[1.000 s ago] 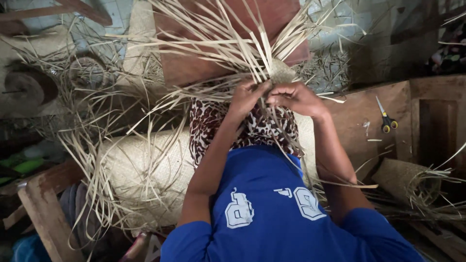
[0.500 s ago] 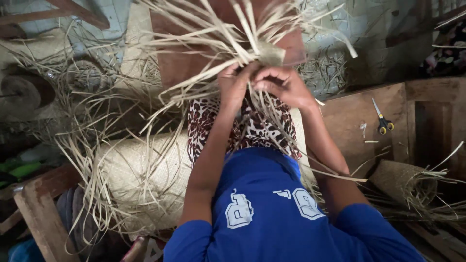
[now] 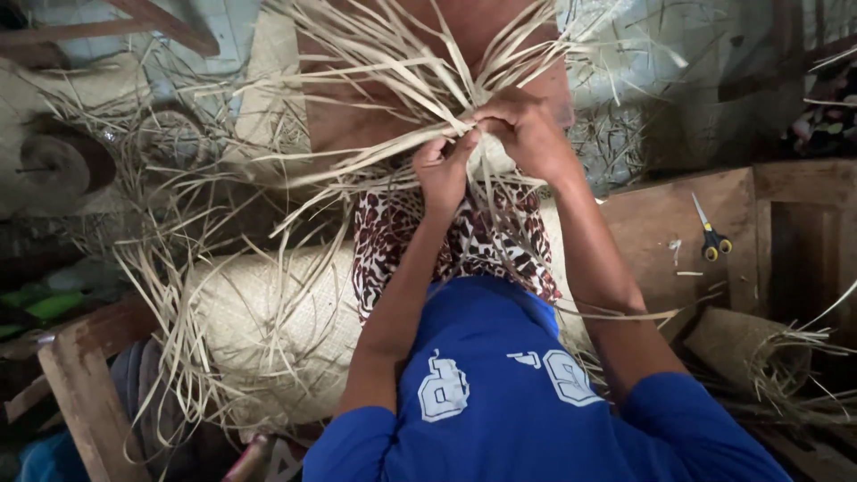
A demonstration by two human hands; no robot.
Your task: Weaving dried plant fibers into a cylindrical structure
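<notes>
Both my hands meet in front of me over a bunch of pale dried leaf strips (image 3: 384,80) that fan out up and to the left. My left hand (image 3: 442,170) is closed around several strips where they gather. My right hand (image 3: 527,129) pinches strips at the same spot, touching the left hand. Below the hands a small woven piece (image 3: 491,156) shows between the fingers. A leopard-print cloth (image 3: 393,236) covers my lap, and I wear a blue shirt (image 3: 500,393).
A rolled woven mat (image 3: 259,330) lies at the left of my lap with loose strips over it. Yellow-handled scissors (image 3: 710,234) rest on a wooden board (image 3: 652,223) at the right. A smaller woven roll (image 3: 745,348) lies lower right. A wooden frame (image 3: 80,357) stands lower left.
Both hands have risen with the strip bunch and stayed together. The fanned strips swung upward and spread wider to the left.
</notes>
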